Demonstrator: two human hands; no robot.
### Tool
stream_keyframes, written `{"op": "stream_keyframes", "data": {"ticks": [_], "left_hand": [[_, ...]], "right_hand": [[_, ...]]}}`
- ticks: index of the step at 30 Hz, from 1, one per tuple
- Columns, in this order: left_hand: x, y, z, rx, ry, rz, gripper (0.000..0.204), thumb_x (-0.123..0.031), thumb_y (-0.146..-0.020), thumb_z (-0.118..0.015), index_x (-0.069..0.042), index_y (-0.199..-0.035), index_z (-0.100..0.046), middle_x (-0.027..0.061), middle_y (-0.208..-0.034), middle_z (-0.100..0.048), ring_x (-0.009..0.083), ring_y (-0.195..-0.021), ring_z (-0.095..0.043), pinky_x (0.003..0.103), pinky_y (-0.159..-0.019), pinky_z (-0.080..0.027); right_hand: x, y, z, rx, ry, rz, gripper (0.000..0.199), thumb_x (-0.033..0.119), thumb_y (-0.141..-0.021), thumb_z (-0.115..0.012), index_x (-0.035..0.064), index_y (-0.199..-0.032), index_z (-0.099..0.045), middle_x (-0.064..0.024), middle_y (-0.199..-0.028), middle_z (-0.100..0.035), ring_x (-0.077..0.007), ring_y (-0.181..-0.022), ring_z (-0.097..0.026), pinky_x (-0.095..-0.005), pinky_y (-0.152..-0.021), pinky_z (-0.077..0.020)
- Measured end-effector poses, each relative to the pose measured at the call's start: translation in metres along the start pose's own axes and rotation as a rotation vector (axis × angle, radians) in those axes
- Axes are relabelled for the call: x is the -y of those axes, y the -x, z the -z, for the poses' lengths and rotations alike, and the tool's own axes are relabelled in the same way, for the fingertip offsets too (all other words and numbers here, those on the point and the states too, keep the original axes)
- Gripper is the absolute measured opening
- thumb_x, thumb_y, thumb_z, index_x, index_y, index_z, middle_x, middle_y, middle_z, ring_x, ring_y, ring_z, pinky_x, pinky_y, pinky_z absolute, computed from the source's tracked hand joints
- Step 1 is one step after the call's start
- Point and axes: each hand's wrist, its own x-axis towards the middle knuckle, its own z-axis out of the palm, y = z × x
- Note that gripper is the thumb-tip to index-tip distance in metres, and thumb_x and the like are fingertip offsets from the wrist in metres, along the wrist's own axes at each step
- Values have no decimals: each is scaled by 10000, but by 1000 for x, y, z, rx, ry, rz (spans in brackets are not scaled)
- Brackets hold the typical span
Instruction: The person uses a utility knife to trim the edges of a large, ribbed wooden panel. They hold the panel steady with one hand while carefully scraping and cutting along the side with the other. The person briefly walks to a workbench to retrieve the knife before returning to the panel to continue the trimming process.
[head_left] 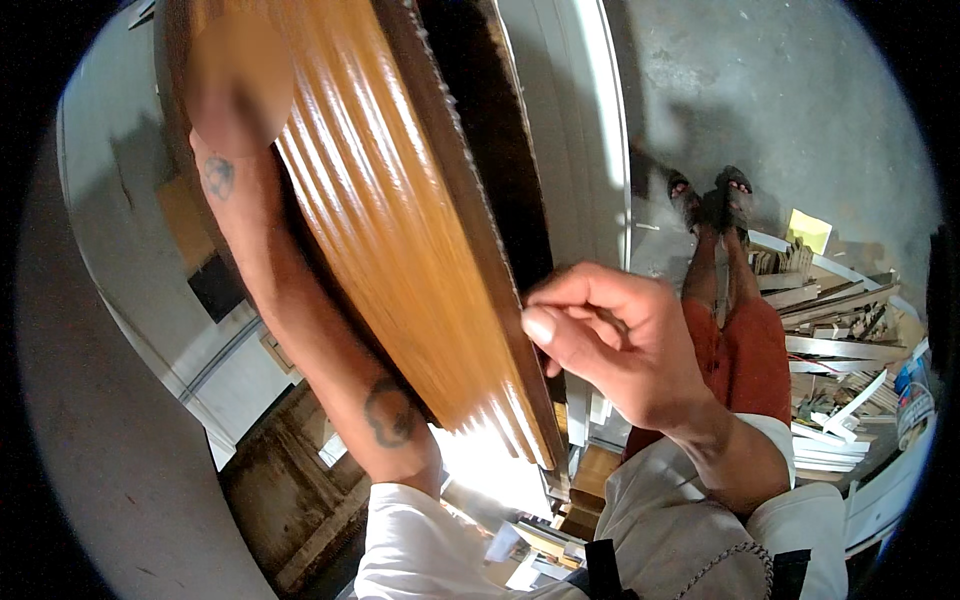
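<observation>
A long wood-grain panel (400, 250) with glossy ridges slants up through the middle. Its dark brown edge (470, 200) carries a rough, ragged pale line. My right hand (625, 340) is closed in a pinch at this edge, thumb and forefinger together, the other fingers curled. What lies between the fingertips is too small to make out. My left arm reaches along the panel's left side. At its far end my left hand (240, 90) is by the panel's upper part, blurred so that its fingers cannot be read.
A pale sheet or board (575, 130) stands just right of the panel. Wood offcuts (835, 320) and white strips are heaped on the floor at the right, beside my legs. A yellow piece (809, 231) lies near my feet. Grey concrete floor (730, 80) spreads at upper right.
</observation>
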Motion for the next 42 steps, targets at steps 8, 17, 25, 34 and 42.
{"op": "stream_keyframes", "data": {"ticks": [8, 17, 25, 34, 42], "left_hand": [[-34, 1, -1, -103, 196, 258, 565, -426, -1007, -420, -13, -1386, -490, 254, -1410, -451, 392, -1313, -442, 421, -1089, -346], [-5, -48, -22, -62, 256, 83, 590, -427, -981, -348, 12, -1346, -495, 302, -1410, -431, 473, -1299, -415, 488, -1066, -354], [-10, -69, -22, -23, 217, 113, 599, -436, -986, -365, 17, -1359, -485, 289, -1394, -456, 432, -1293, -437, 452, -1063, -357], [-19, -80, -22, -14, 220, 120, 611, -445, -992, -383, 24, -1373, -474, 275, -1376, -485, 385, -1285, -461, 410, -1059, -360], [-19, -100, -12, 16, 215, 134, 623, -453, -996, -400, 29, -1385, -464, 262, -1361, -511, 344, -1278, -482, 373, -1056, -363]], "right_hand": [[-10, 22, 1, -10, -129, -216, 230, 136, -938, -652, -26, -1098, -626, -46, -1000, -650, -87, -938, -600, -257, -832, -487], [-18, 17, -26, -161, -378, -73, 165, 55, -924, -616, 9, -1082, -607, -16, -960, -647, -73, -901, -582, -257, -841, -458], [-39, 23, -28, -107, -539, 20, 312, -73, -865, -496, -13, -1157, -587, -83, -1102, -623, -100, -1019, -564, -294, -927, -433], [-18, 9, -7, -298, -54, 175, 151, 96, -969, -588, -2, -1076, -628, -58, -795, -651, -83, -694, -612, -208, -604, -493], [17, -28, -21, -188, 528, 562, 424, 165, -944, -651, 3, -1323, -553, -94, -1028, -664, -100, -891, -613, -223, -755, -509]]}}
